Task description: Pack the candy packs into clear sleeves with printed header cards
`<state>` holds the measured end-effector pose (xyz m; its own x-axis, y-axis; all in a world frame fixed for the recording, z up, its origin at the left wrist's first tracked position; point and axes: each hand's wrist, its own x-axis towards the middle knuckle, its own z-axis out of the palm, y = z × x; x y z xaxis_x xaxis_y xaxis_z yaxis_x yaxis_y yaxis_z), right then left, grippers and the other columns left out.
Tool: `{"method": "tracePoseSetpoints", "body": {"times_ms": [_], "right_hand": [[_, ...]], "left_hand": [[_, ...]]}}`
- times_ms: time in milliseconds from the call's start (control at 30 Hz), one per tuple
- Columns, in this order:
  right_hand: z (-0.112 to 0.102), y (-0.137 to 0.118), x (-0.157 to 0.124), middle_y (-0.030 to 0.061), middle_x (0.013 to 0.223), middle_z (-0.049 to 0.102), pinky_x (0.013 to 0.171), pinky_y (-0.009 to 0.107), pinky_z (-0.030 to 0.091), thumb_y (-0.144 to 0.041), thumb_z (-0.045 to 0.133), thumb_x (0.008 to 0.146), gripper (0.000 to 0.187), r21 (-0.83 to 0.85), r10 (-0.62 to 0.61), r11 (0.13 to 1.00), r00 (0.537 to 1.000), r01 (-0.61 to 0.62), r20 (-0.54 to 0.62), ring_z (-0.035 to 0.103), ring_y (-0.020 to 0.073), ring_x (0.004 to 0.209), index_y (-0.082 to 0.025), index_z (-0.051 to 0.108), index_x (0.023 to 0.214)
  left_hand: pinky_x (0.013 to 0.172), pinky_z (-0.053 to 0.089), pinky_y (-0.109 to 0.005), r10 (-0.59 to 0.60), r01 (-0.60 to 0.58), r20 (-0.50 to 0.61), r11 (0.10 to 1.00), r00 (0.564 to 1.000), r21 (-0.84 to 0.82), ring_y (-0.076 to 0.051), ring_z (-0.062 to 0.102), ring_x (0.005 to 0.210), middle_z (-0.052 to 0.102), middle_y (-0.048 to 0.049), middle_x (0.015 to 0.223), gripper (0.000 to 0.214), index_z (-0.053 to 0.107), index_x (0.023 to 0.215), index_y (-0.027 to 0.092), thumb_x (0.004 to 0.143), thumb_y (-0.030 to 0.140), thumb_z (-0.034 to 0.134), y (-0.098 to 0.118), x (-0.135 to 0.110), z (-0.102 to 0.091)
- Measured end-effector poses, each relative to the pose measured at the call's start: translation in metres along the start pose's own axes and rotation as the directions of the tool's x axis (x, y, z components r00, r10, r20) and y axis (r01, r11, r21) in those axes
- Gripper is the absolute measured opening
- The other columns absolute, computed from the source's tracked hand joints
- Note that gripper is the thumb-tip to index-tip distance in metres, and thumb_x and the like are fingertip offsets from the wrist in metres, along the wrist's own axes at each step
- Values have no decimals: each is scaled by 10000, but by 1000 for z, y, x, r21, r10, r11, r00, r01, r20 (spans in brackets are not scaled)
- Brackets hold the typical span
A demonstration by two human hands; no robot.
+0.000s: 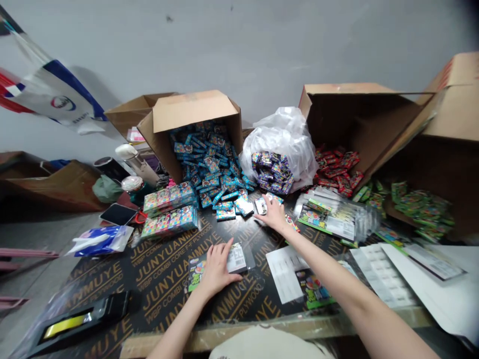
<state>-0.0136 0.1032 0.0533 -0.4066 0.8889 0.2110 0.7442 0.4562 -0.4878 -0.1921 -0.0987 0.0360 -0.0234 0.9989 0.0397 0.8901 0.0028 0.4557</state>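
Observation:
My left hand (217, 269) lies flat, fingers spread, on a clear plastic packet with a printed card (239, 257) on the dark plywood table (160, 279). My right hand (272, 212) reaches forward with fingers down on small packets (262, 205) at the edge of a spill of blue packets (213, 169) from a tipped cardboard box (194, 112). Whether it grips one is unclear.
A white plastic bag of purple packets (275, 169), a tipped box with red packets (337, 167) and a box with green packets (422, 204) line the back. Stacked display boxes (170, 209) stand at the left. Card sleeves (329, 217) and white sheets (392, 274) lie at the right.

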Motion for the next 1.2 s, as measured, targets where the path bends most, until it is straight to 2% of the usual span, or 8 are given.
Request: {"method": "tracePoseSetpoints", "body": {"times_ms": [133, 300, 500, 600, 767, 867, 1100, 1200], "right_hand": [[-5, 3, 7, 120, 897, 566, 785, 337, 386, -276, 449, 817, 236, 19, -56, 998, 997, 56, 50, 519, 226, 877, -131, 608, 912], [-22, -17, -32, -2, 591, 515, 562, 230, 392, -410, 383, 857, 417, 159, -181, 977, 948, 143, 263, 499, 123, 568, -154, 591, 602], [-43, -43, -74, 98, 1218, 460, 853, 349, 377, -498, 650, 634, 785, 416, -334, 874, 933, 252, 137, 460, 244, 1062, -210, 351, 1301], [-40, -44, -86, 92, 1189, 482, 928, 404, 290, -364, 691, 566, 833, 353, -406, 867, 909, 351, 93, 430, 274, 1088, -224, 335, 1306], [-21, -30, -90, 92, 1099, 537, 890, 398, 297, -289, 644, 562, 716, 284, -390, 889, 919, 359, 58, 474, 268, 1000, -182, 406, 1229], [-12, -23, -91, 113, 1147, 534, 890, 420, 285, -296, 649, 597, 746, 232, -445, 886, 877, 401, 183, 478, 280, 1009, -178, 365, 1277], [-5, -20, -93, 111, 1306, 441, 984, 412, 231, -355, 708, 579, 897, 413, -606, 782, 725, 467, 327, 458, 260, 1126, -206, 253, 1338], [-5, -21, -99, 134, 1311, 438, 1026, 465, 133, -464, 678, 638, 917, 377, -499, 834, 842, 402, 206, 436, 271, 1174, -213, 177, 1364]], "left_hand": [[1005, 184, -541, -56, 53, -46, 997, 997, -54, -320, 407, 1150, 487, -107, 1201, 978, 360, 1308, 259, 454, 540, 746, 1, 6, -5], [849, 416, -373, -155, 121, -20, 839, 988, -530, -243, 551, 963, 606, -80, 1038, 604, 574, 1112, 185, 593, 468, 696, 36, 25, -19], [509, 402, -224, -269, 405, 328, 319, 906, -857, -109, 531, 483, 617, -40, 573, 389, 647, 647, 92, 685, 478, 620, 65, 41, -12], [615, 453, -268, -217, 353, 284, 436, 934, -828, -159, 601, 638, 662, -89, 740, 423, 662, 790, 91, 737, 497, 555, 54, 32, -15], [1018, 204, -514, -31, 34, 17, 961, 999, -274, -308, 379, 1194, 433, -112, 1310, 922, 371, 1303, 238, 493, 458, 752, 7, 4, -18], [1036, 147, -529, 19, -17, 61, 1000, 998, -21, -285, 411, 1158, 480, -98, 1238, 1022, 240, 1360, 236, 486, 348, 758, -14, -7, -14], [1061, 129, -498, 154, -149, 66, 986, 986, -76, -249, 426, 1151, 470, -73, 1248, 1018, 82, 1388, 245, 567, 284, 683, -9, -7, -14], [1047, 159, -500, 112, -112, -8, 988, 994, -105, -262, 434, 1138, 471, -85, 1240, 996, 110, 1385, 231, 574, 307, 685, -6, -2, -15]]}}
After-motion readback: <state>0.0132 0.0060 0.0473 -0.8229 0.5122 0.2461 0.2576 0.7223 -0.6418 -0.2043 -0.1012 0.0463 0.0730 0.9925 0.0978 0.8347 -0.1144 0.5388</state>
